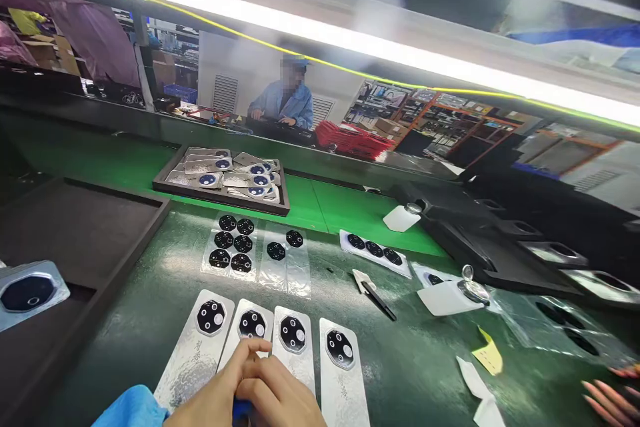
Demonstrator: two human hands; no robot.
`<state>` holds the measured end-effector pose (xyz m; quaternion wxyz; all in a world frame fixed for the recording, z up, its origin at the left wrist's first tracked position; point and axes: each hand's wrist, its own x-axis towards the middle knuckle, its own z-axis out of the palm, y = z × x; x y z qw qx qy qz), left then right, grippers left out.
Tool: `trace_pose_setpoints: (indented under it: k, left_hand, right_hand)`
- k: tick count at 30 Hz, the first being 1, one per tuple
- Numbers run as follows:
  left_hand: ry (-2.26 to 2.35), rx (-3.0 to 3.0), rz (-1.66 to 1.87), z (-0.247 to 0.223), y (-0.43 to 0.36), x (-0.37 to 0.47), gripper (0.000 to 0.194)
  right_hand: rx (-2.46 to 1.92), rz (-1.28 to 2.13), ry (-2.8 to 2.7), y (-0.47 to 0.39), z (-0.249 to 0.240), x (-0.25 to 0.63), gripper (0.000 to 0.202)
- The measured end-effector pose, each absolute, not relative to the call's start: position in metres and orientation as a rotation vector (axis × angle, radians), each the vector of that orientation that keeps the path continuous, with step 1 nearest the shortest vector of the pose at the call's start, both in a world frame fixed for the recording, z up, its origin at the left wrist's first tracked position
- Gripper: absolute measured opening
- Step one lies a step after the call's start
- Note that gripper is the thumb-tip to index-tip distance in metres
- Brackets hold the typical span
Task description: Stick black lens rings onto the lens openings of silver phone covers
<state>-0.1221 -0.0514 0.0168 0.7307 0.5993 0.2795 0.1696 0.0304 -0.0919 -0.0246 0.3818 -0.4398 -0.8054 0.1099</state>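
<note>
My left hand (213,395) and my right hand (283,392) meet at the bottom middle, fingers curled and pressed together. Between them shows a bit of something blue (242,408); most of it is hidden, and its kind is unclear. Under and around the hands lies a row of silver phone back covers, each with a black octagonal camera area. The leftmost cover (193,353) and the rightmost cover (344,380) show well, while my hands hide parts of the middle ones. Beyond the row are clear film sheets (285,273) bearing black octagonal stickers (224,240).
A tray (220,199) of phone covers stands behind; a dark tray (125,267) is left. Rightward lie black tweezers (380,301), a sticker strip (345,243), pump bottles (445,299) and paper scraps (487,353). Another person's hand (613,403) enters right. Someone (283,103) sits beyond.
</note>
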Motion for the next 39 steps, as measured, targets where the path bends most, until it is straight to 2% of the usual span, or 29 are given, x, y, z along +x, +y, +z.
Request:
trace_pose_setpoints:
  k: [3,7,10,12,16,20,22,30,39]
  left_hand:
    - [0.633,1.396,0.333,0.027,-0.051,-0.122,0.109]
    - [0.599,1.575,0.371,0.028,-0.043,-0.137,0.083]
    - [0.799,1.881,0.529,0.022,-0.023,-0.159,0.044]
    - [1.045,2.172,0.641,0.017,-0.007,-0.172,0.021]
    - [1.204,2.550,0.615,0.009,0.015,-0.183,0.023]
    - [1.208,2.673,0.558,0.005,0.016,-0.176,0.025]
    - [1.231,2.681,0.554,0.004,0.015,-0.173,0.026]
    - [1.263,2.703,0.506,0.001,0.017,-0.170,0.028]
    - [1.371,2.666,0.326,0.009,0.016,-0.155,0.028]
  right_hand:
    - [-1.076,0.148,-1.994,-0.085,-0.039,0.026,0.052]
    - [-0.994,0.270,-2.046,-0.082,-0.024,0.042,0.037]
    - [-1.194,0.637,-2.098,-0.070,0.010,0.081,0.020]
    - [-1.388,0.754,-2.114,-0.050,0.027,0.112,0.013]
    - [-1.716,0.656,-2.122,0.002,0.027,0.157,0.016]
    - [-1.792,0.644,-2.131,0.040,0.007,0.163,0.005]
    - [-1.829,0.617,-2.134,0.048,-0.001,0.159,0.010]
    - [-1.971,0.334,-2.216,0.053,-0.010,0.147,0.024]
    - [-1.873,0.126,-2.397,0.028,0.023,0.137,0.027]
